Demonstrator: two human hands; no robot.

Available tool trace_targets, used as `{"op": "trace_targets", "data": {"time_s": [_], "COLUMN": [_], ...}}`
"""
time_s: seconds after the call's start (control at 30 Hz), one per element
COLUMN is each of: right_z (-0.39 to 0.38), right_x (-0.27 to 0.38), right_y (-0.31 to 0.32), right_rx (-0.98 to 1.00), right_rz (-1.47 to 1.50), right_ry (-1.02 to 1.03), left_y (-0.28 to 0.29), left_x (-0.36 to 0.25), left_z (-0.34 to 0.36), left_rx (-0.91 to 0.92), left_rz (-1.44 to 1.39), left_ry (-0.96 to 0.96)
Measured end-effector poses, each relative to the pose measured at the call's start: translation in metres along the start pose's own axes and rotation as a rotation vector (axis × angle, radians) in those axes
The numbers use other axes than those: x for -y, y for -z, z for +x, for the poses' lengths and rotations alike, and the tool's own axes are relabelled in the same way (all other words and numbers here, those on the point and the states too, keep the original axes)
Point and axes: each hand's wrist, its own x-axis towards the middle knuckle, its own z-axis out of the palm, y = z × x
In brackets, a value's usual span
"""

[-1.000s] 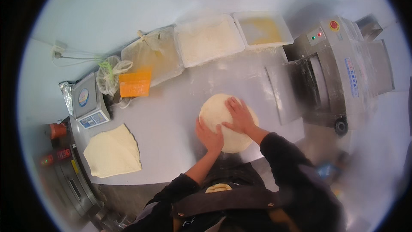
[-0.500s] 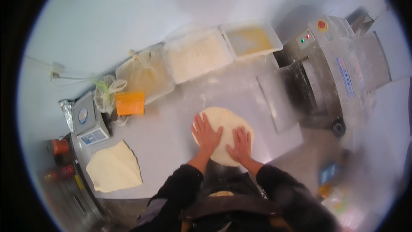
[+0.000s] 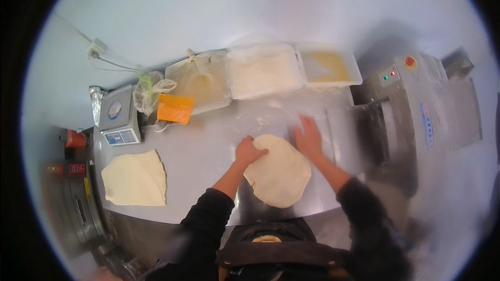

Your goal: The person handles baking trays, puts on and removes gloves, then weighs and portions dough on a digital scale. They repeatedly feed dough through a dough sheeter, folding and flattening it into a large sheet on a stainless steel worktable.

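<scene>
Pale dough [image 3: 278, 177] on the desk [image 3: 208, 151] looks soft, light, tearable; lift by its edges. Left hand [image 3: 249, 151] curls over its far-left rim; right hand [image 3: 308, 138] lies flat and empty just beside it.

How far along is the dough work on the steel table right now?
Done: one flattened dough sheet lies set aside by the scale. In hand: the left hand grips the far edge of a round dough disc; the right hand rests flat beside it. Left: that disc has not reached the roller machine.
</scene>
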Motion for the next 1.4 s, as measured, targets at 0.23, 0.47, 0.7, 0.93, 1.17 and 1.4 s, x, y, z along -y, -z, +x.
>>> {"op": "trace_targets", "data": {"time_s": [0.23,0.47,0.7,0.93,1.17,1.4], "right_z": [0.244,0.238,0.188,0.034,-0.055,-0.111], "right_x": [0.035,0.037,-0.054,-0.082,-0.065,-0.087], "right_y": [-0.152,-0.186,-0.025,0.057,-0.042,-0.013], "right_rx": [0.561,0.416,0.387,0.052,0.078,-0.079], "right_rz": [-0.175,-0.231,0.611,0.843,-0.134,-0.018], "right_ry": [0.007,0.162,-0.051,-0.690,-0.307,-0.711], "left_y": [-0.002,0.008,0.036,0.068,0.093,0.085], "left_x": [-0.001,-0.027,-0.076,-0.075,-0.037,0.053], "left_z": [-0.009,-0.044,-0.208,-0.268,-0.248,-0.190], "left_rx": [-0.023,-0.008,0.063,0.133,0.029,-0.373], "left_rz": [-0.031,-0.091,-0.139,-0.195,-0.133,-0.262], "left_ry": [-0.222,-0.139,-0.821,-0.808,-0.554,-0.225]}}
